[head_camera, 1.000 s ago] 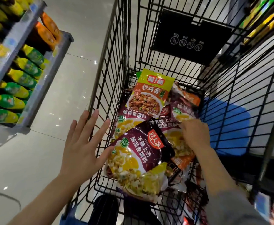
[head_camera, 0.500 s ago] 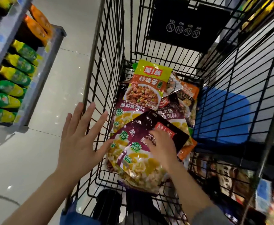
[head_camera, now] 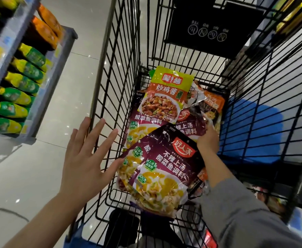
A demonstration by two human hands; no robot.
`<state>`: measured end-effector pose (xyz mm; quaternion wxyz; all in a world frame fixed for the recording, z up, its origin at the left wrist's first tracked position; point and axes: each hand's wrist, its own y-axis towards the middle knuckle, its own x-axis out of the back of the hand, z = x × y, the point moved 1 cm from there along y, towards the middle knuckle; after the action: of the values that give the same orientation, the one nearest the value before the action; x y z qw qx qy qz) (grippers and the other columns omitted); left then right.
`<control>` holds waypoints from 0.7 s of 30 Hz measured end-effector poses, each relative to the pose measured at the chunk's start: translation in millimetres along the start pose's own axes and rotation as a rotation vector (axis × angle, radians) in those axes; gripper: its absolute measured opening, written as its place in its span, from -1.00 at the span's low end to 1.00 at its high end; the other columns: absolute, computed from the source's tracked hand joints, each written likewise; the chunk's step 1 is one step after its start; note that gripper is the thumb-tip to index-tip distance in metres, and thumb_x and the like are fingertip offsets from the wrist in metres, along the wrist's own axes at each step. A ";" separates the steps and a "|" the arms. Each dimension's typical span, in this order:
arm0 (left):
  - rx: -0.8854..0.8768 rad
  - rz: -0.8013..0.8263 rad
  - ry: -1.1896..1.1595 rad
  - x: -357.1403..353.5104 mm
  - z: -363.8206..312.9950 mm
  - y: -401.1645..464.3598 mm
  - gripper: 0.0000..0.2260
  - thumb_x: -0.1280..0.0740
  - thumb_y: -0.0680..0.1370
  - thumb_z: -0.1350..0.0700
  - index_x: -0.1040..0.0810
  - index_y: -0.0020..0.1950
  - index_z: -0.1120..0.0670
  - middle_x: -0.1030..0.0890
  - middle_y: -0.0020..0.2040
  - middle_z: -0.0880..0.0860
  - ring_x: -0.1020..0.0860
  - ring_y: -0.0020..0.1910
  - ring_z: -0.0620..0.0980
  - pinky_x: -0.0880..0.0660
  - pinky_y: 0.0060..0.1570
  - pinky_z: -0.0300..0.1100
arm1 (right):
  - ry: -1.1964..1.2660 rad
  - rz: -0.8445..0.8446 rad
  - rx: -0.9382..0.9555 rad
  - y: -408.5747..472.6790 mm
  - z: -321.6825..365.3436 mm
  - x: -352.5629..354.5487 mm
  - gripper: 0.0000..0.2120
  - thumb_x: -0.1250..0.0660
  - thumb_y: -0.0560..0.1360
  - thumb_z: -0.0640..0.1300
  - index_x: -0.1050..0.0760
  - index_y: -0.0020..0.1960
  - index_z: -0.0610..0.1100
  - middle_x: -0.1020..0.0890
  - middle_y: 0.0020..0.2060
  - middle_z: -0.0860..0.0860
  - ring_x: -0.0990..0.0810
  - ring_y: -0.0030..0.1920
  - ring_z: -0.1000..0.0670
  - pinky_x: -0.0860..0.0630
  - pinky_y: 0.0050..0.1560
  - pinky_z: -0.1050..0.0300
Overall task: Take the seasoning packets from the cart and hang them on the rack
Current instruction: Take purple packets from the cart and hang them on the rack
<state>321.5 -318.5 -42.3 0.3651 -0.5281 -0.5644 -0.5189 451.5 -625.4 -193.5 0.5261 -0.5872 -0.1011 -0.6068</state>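
Note:
A black wire cart (head_camera: pixel 110 97) holds several seasoning packets. On top near me lies a purple packet (head_camera: pixel 166 169) with yellow food printed on it. My right hand (head_camera: pixel 208 140) is inside the cart and grips that packet's upper right corner. A second purple packet (head_camera: pixel 134 156) sticks out beneath it on the left. Farther in lies a green and orange packet (head_camera: pixel 166 93) over more purple ones. My left hand (head_camera: pixel 87 158) is spread flat outside the cart's left wall, thumb near the packets' left edge.
A store shelf (head_camera: pixel 44 83) on the left carries green-yellow packets (head_camera: pixel 21 83) and orange packets (head_camera: pixel 44 31). A black sign panel (head_camera: pixel 212 27) hangs on the cart's far end. A blue object (head_camera: pixel 250 133) lies beyond the right wall. Pale tiled floor (head_camera: pixel 30 176) runs left.
My right hand moved from the middle of the top purple packet to its upper right corner and took hold there. The packet's front now shows fully. My left hand stayed put.

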 end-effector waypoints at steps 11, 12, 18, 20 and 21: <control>-0.020 -0.009 0.027 -0.3 0.5 -2.3 -0.49 -0.24 0.50 -0.17 -0.49 0.34 0.09 -0.33 0.44 0.17 -0.14 0.49 0.22 -0.16 0.39 0.24 | 0.136 -0.179 0.196 -94.9 -20.6 37.3 -0.79 -0.23 0.53 -0.25 -0.49 0.14 -0.17 -0.59 -0.05 -0.08 -0.53 -0.07 -0.11 -0.37 -0.15 0.10; -0.025 -0.009 0.031 -0.6 0.3 -2.3 -0.49 -0.23 0.51 -0.18 -0.48 0.34 0.09 -0.33 0.44 0.17 -0.14 0.49 0.22 -0.16 0.38 0.24 | 0.150 -0.178 0.193 -106.7 -24.1 43.3 -0.82 -0.23 0.52 -0.26 -0.48 0.11 -0.17 -0.56 -0.08 -0.06 -0.49 -0.11 -0.07 -0.34 -0.16 0.12; -0.114 0.036 0.056 -0.1 -0.4 0.1 -0.49 -0.22 0.49 -0.16 -0.50 0.33 0.11 -0.34 0.43 0.20 -0.08 0.49 0.31 -0.16 0.37 0.27 | -0.089 -0.090 0.113 -145.1 -62.6 69.0 -0.83 -0.21 0.51 -0.25 -0.37 0.10 -0.13 -0.55 -0.03 -0.11 -0.52 -0.08 -0.14 -0.45 -0.12 0.02; -0.114 0.040 0.054 0.5 0.0 -0.1 -0.49 -0.20 0.49 -0.15 -0.51 0.32 0.11 -0.35 0.42 0.21 -0.07 0.49 0.30 -0.15 0.38 0.26 | -0.167 -0.108 0.065 -150.3 -64.1 74.9 -0.63 -0.20 0.51 -0.29 -0.31 0.31 -0.14 -0.49 0.12 -0.14 -0.51 0.06 -0.16 -0.46 -0.02 -0.01; -0.101 0.039 0.040 0.6 -0.4 -0.3 -0.49 -0.19 0.49 -0.15 -0.51 0.32 0.11 -0.36 0.42 0.21 -0.07 0.49 0.29 -0.16 0.38 0.25 | -0.194 -0.127 0.069 -152.7 -61.7 76.7 -0.56 -0.19 0.52 -0.29 -0.26 0.38 -0.14 -0.45 0.18 -0.14 -0.49 0.11 -0.16 -0.45 0.02 -0.01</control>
<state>321.0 -318.8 -41.7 0.3591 -0.5462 -0.5198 -0.5500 317.1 -645.9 -73.0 0.4942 -0.6174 -0.2093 -0.5751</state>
